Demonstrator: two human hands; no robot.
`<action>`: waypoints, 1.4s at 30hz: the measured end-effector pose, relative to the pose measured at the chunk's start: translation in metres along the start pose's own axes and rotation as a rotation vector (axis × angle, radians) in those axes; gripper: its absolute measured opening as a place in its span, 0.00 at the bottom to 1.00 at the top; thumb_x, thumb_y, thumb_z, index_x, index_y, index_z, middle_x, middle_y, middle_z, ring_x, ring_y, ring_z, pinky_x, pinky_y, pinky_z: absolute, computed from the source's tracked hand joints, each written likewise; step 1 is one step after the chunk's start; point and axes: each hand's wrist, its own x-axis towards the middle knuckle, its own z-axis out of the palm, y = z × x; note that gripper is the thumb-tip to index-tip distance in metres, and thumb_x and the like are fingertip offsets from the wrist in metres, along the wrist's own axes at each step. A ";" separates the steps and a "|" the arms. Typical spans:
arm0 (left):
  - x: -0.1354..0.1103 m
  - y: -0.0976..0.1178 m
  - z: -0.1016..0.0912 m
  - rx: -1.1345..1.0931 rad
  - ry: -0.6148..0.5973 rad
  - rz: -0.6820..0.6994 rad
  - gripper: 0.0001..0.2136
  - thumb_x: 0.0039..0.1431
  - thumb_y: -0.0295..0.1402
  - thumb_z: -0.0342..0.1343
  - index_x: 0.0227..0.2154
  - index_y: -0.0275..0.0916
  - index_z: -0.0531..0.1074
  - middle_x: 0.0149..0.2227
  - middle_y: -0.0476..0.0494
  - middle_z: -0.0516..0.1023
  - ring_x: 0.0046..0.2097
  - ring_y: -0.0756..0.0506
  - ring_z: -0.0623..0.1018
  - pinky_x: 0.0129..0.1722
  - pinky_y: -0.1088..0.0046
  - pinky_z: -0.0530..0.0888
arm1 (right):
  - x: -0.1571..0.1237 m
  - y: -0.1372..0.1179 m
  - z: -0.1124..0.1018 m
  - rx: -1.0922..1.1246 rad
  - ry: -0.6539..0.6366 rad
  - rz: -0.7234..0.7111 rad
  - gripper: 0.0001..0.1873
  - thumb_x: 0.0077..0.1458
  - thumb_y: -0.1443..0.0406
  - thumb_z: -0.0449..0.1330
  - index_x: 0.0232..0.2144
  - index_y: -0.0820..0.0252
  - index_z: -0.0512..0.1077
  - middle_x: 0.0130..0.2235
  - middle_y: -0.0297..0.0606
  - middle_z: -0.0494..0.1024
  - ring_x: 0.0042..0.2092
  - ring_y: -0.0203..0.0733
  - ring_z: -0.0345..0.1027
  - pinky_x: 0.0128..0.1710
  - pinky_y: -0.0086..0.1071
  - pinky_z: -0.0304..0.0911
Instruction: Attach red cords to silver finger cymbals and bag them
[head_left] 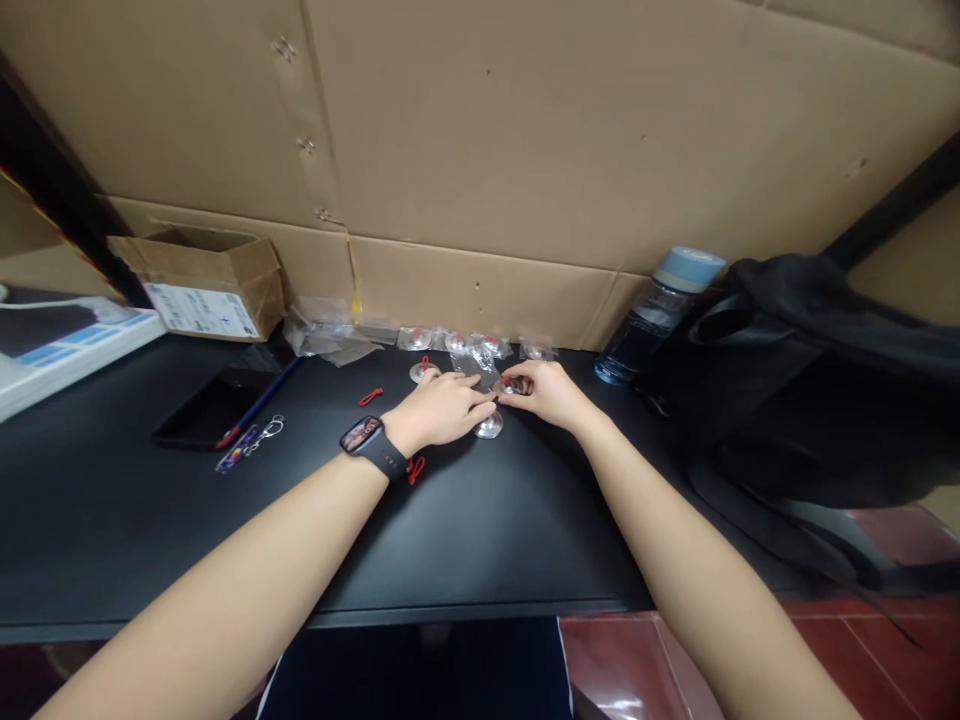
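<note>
My right hand [551, 393] pinches a small silver disc with a red cord [508, 387], its fingers bent around the edge. Close beside it, my left hand [446, 408] lies palm down over the table with its fingers stretched out, the fingertips by a clear plastic bag [476, 365]. A domed silver disc [490, 426] rests just below the left fingertips; whether they touch it I cannot tell. Behind the left hand sits another silver disc with a red loop [422, 371]. Loose red cord loops [370, 397] lie on the table to the left, and one red cord [416, 471] is near the wrist.
Several bagged silver discs [491, 347] line the cardboard wall [480, 150]. To the left are a phone [225, 400], a keychain [251, 443], clear wrappers [337, 335], an open carton [202, 285] and a power strip [82, 355]. A water bottle [649, 315] and black backpack [802, 390] stand right.
</note>
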 end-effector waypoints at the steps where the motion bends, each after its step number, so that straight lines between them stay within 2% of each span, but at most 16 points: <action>1: 0.000 0.000 -0.001 -0.006 0.001 0.010 0.24 0.73 0.50 0.39 0.53 0.53 0.79 0.65 0.39 0.71 0.64 0.30 0.71 0.60 0.44 0.63 | 0.001 0.001 0.001 0.016 0.006 0.020 0.16 0.50 0.61 0.74 0.41 0.61 0.83 0.32 0.38 0.81 0.30 0.38 0.71 0.33 0.31 0.65; 4: 0.001 0.001 -0.001 -0.018 0.025 0.032 0.24 0.73 0.48 0.39 0.49 0.51 0.81 0.62 0.38 0.74 0.61 0.32 0.74 0.59 0.47 0.65 | 0.003 0.003 0.004 0.034 0.043 0.042 0.14 0.50 0.60 0.74 0.38 0.62 0.82 0.30 0.36 0.80 0.29 0.37 0.70 0.32 0.29 0.63; 8: 0.001 0.001 0.001 -0.013 0.042 0.042 0.23 0.74 0.47 0.39 0.50 0.51 0.80 0.63 0.38 0.73 0.62 0.32 0.73 0.58 0.48 0.66 | 0.004 0.002 0.009 0.058 0.084 0.030 0.14 0.53 0.60 0.71 0.40 0.62 0.82 0.35 0.40 0.82 0.30 0.38 0.71 0.33 0.30 0.65; 13: 0.001 0.001 0.004 -0.037 0.006 0.029 0.22 0.73 0.49 0.40 0.54 0.54 0.78 0.67 0.40 0.67 0.67 0.32 0.68 0.60 0.45 0.64 | 0.001 -0.003 0.007 0.141 0.021 0.002 0.13 0.54 0.63 0.68 0.42 0.63 0.82 0.37 0.41 0.83 0.30 0.38 0.73 0.33 0.30 0.68; 16: 0.001 0.000 0.005 -0.058 -0.006 0.040 0.21 0.73 0.49 0.41 0.53 0.55 0.79 0.68 0.42 0.66 0.67 0.33 0.67 0.62 0.45 0.62 | 0.000 -0.004 0.007 0.175 -0.015 -0.011 0.14 0.55 0.64 0.66 0.44 0.62 0.81 0.39 0.41 0.83 0.31 0.38 0.74 0.33 0.30 0.69; 20: 0.001 0.001 0.005 -0.076 0.014 0.046 0.22 0.74 0.48 0.39 0.48 0.55 0.81 0.68 0.44 0.66 0.67 0.33 0.68 0.62 0.45 0.63 | 0.003 -0.003 0.012 0.121 0.079 0.034 0.12 0.55 0.61 0.69 0.41 0.60 0.82 0.34 0.38 0.83 0.31 0.38 0.73 0.34 0.31 0.68; 23: 0.000 0.003 0.005 -0.038 0.039 0.060 0.22 0.74 0.45 0.38 0.51 0.51 0.79 0.68 0.41 0.67 0.65 0.34 0.70 0.61 0.47 0.65 | 0.005 -0.004 0.012 0.069 0.104 0.002 0.09 0.55 0.61 0.69 0.38 0.59 0.82 0.34 0.38 0.83 0.32 0.39 0.73 0.35 0.30 0.67; 26: -0.001 0.004 0.006 0.013 0.066 0.074 0.21 0.74 0.43 0.41 0.55 0.47 0.76 0.66 0.37 0.69 0.63 0.34 0.72 0.59 0.48 0.67 | 0.004 -0.005 0.009 0.066 0.067 -0.028 0.07 0.56 0.65 0.67 0.38 0.60 0.82 0.35 0.39 0.83 0.32 0.39 0.73 0.35 0.31 0.68; 28: -0.001 0.004 0.008 0.019 0.073 0.071 0.21 0.74 0.43 0.41 0.56 0.46 0.76 0.64 0.36 0.71 0.62 0.34 0.73 0.58 0.47 0.68 | 0.003 -0.006 0.007 0.108 0.039 -0.048 0.09 0.56 0.70 0.64 0.40 0.59 0.82 0.39 0.40 0.83 0.34 0.39 0.75 0.37 0.31 0.70; 32: 0.001 0.002 0.009 -0.008 0.032 0.023 0.22 0.75 0.44 0.38 0.56 0.50 0.76 0.64 0.37 0.72 0.67 0.35 0.68 0.61 0.46 0.65 | 0.003 -0.009 0.011 0.159 0.050 -0.058 0.15 0.55 0.75 0.60 0.42 0.58 0.82 0.45 0.40 0.83 0.39 0.40 0.78 0.42 0.33 0.72; 34: 0.002 0.002 0.008 -0.021 0.015 0.010 0.22 0.74 0.44 0.38 0.57 0.51 0.76 0.64 0.37 0.71 0.68 0.36 0.65 0.62 0.47 0.65 | 0.004 -0.010 0.016 0.130 0.081 -0.049 0.15 0.56 0.74 0.61 0.42 0.58 0.81 0.44 0.41 0.83 0.39 0.41 0.77 0.42 0.34 0.72; 39: 0.001 0.002 0.006 -0.035 0.007 0.009 0.23 0.74 0.45 0.38 0.50 0.50 0.80 0.65 0.38 0.70 0.67 0.33 0.67 0.63 0.45 0.64 | 0.008 -0.010 0.021 0.123 0.091 -0.064 0.11 0.59 0.67 0.64 0.44 0.56 0.81 0.47 0.41 0.83 0.43 0.43 0.78 0.46 0.34 0.71; 42: 0.001 0.001 0.005 -0.034 0.023 0.011 0.22 0.74 0.46 0.39 0.52 0.51 0.79 0.65 0.38 0.69 0.66 0.33 0.68 0.63 0.44 0.63 | 0.008 -0.007 0.019 0.106 0.079 -0.018 0.10 0.58 0.65 0.66 0.43 0.57 0.82 0.42 0.40 0.84 0.38 0.42 0.77 0.42 0.33 0.70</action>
